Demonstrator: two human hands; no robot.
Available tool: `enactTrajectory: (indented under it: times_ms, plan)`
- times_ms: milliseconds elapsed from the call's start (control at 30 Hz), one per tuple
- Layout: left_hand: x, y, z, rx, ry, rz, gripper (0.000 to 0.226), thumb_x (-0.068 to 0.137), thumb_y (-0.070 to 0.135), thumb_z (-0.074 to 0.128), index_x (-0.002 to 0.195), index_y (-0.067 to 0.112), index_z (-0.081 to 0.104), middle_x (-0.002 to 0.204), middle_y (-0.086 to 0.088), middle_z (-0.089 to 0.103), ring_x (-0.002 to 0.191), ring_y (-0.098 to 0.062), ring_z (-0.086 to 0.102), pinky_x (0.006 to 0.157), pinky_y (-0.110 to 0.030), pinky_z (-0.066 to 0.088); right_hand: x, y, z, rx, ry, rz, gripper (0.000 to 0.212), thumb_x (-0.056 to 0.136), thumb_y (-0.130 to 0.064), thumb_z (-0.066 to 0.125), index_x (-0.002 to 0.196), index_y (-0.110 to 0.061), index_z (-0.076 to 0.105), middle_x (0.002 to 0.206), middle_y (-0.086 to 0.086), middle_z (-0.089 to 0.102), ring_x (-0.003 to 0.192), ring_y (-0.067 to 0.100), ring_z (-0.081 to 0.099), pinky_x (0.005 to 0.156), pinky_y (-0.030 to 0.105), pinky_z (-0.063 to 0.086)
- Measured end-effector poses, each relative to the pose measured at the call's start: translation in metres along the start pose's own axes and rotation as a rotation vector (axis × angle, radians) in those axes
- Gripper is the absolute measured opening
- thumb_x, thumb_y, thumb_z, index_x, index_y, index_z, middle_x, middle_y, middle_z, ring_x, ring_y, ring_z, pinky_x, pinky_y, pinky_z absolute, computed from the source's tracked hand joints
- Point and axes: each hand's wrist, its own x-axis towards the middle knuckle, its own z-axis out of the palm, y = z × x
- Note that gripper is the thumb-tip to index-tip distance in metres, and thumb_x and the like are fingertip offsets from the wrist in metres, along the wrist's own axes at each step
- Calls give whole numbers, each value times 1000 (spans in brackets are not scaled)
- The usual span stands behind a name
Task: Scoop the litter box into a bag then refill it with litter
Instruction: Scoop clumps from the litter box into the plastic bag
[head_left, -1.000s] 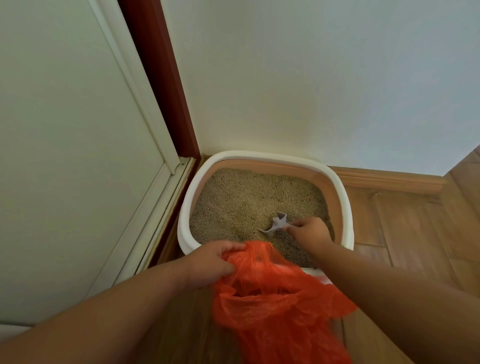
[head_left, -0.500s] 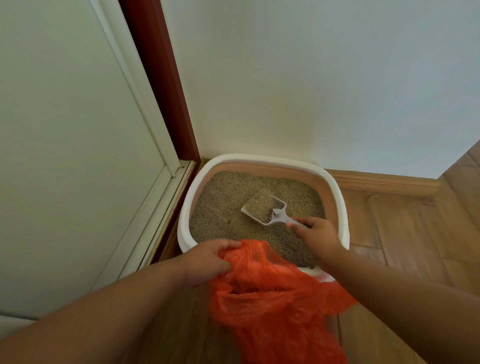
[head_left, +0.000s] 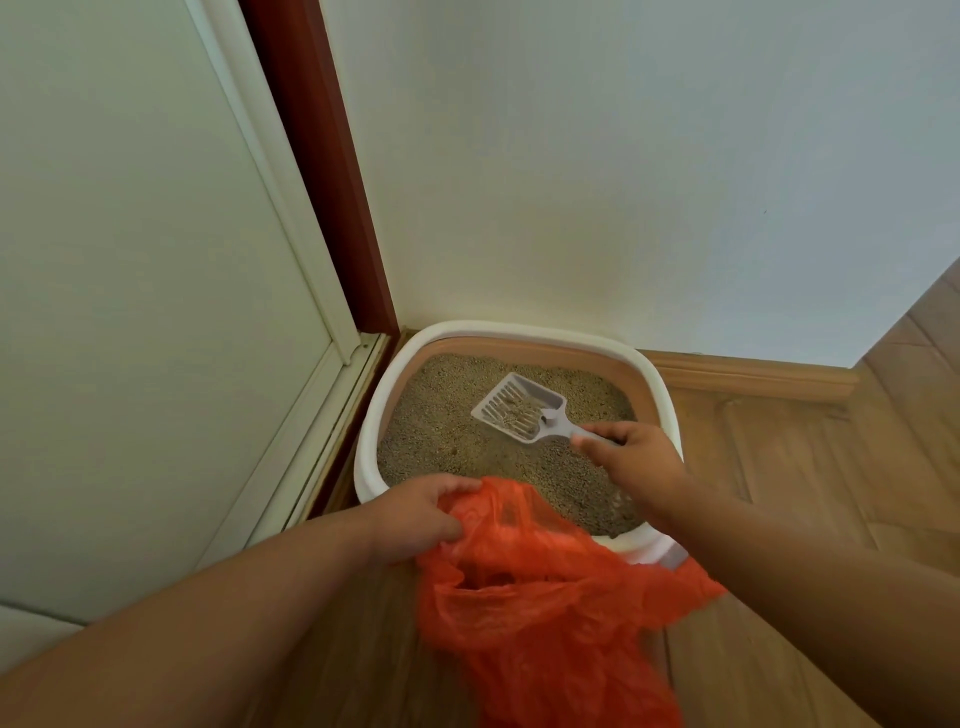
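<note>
A white-rimmed litter box with a tan inner wall sits in the floor corner, filled with beige litter. My right hand grips the handle of a grey slotted scoop, held above the litter with a few grains left between its slots. My left hand holds the rim of an orange plastic bag, whose mouth gapes at the box's near edge. The bag covers part of the front rim.
A white wall rises behind the box. A white door panel with a dark red frame stands on the left. Wooden floor and a wooden skirting board lie to the right.
The scoop came up out of the litter, first full, and now hangs higher with most litter sifted through its slots. My left hand and the bag have stayed in place.
</note>
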Motion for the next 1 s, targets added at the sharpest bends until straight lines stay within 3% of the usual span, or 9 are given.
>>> enactTrajectory:
  times_ms: [100,267,500,667,833,1000]
  plan:
    - [-1,2,0,8,3,2,70,89,-6,63,150,25,50,125,-3,66,103,-23,74,91,-41,62,-2,-5,-3,-11,-23,-3,23,86,-32,79,107,-22,78,74,-3,67,48,1,51,46,16,43]
    - [-4,3,-1,29,-9,-9,70,88,-5,64,150,26,50,125,-1,63,105,-22,72,92,-41,61,-6,-7,-11,-29,-43,-19,20,85,-34,79,103,-25,79,81,-8,71,73,8,60,65,25,47]
    - [-7,1,-1,58,-11,-19,69,88,-2,66,148,28,52,124,1,62,105,-19,71,92,-37,61,-2,-4,-20,-181,-46,9,14,86,-33,79,98,-27,79,66,-5,62,55,9,49,48,21,42]
    - [-6,-3,-3,66,-9,-18,67,88,-3,64,148,27,54,123,2,63,104,-17,70,90,-33,61,4,2,-10,-314,-105,12,10,86,-33,79,91,-25,79,68,2,62,59,16,50,52,29,42]
    - [-7,-7,-3,39,-19,-15,67,89,-4,63,148,25,53,116,2,65,98,-13,70,80,-23,60,14,2,18,-482,-146,1,12,89,-28,76,88,-16,77,58,-1,57,46,11,44,43,22,36]
    - [-3,-13,-5,18,-21,-22,66,89,-6,62,148,23,54,118,0,67,102,-17,71,89,-31,61,30,3,49,-565,-145,27,17,88,-24,75,84,-8,77,60,3,60,45,12,44,43,24,36]
